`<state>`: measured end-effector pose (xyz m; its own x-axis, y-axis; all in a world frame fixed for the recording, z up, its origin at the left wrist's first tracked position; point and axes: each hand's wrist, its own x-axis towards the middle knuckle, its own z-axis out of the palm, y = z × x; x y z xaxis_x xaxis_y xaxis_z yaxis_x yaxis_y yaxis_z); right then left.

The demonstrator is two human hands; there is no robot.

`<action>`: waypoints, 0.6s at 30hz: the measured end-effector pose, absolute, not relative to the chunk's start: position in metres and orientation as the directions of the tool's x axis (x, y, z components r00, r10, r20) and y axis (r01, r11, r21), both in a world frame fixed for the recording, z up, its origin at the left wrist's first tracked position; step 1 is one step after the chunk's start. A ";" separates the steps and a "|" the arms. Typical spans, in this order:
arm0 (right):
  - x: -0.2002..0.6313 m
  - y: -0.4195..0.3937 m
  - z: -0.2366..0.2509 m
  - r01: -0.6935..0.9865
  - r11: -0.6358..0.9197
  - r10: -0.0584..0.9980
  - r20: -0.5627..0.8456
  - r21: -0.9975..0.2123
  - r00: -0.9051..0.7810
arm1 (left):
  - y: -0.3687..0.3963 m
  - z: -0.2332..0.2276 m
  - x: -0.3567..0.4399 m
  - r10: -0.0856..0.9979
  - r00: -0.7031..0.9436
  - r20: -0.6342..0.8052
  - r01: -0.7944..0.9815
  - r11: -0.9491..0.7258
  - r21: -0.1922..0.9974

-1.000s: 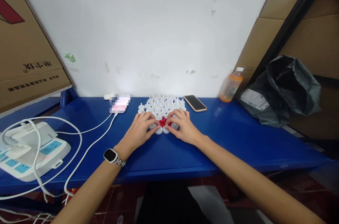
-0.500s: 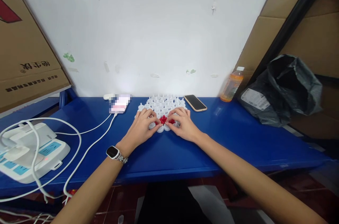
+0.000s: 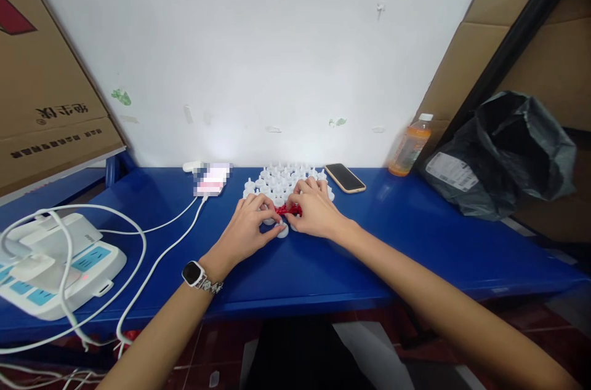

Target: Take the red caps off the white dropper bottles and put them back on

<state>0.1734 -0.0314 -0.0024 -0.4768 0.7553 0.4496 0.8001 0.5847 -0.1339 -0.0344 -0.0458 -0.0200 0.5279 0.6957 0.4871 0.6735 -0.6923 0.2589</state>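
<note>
A dense group of white plastic caps with pointed nozzles [image 3: 279, 181] stands on the blue table, with a small heap of red pieces [image 3: 292, 210] at its near side. Thumb and forefinger of my left hand [image 3: 252, 221] are pinched at a single white cap [image 3: 282, 230] in front of the heap. My right hand [image 3: 316, 208] bends over the red pieces, its thumb and forefinger drawn together. Whatever lies between those right fingertips is too small to make out. Both hands partly cover the caps around them.
Behind the caps lies a dark-screened phone [image 3: 345, 178]; another phone [image 3: 213, 179] charges at the left. A power strip [image 3: 69, 273] with looping white cables occupies the table's left end. An orange drink bottle [image 3: 410, 147] and a grey plastic bag [image 3: 498, 156] stand at the right.
My right hand has shifted inward and bent over the red pieces. My left thumb and forefinger now meet at a white cap nearer the table's front. The view has shifted slightly.
</note>
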 end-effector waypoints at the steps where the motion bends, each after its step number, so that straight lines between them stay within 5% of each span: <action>1: 0.171 -0.030 -0.002 0.806 0.581 0.759 0.430 -0.111 -0.488 | -0.046 -0.020 -0.035 0.700 0.525 0.484 0.674 -0.689 0.264; 10: 0.176 -0.029 -0.006 0.823 0.525 0.824 0.371 -0.216 -0.428 | -0.046 -0.021 -0.036 0.706 0.518 0.484 0.670 -0.686 0.283; 18: 0.177 -0.041 -0.006 0.750 0.612 0.776 0.372 -0.250 -0.509 | -0.048 -0.019 -0.037 0.717 0.492 0.493 0.693 -0.666 0.277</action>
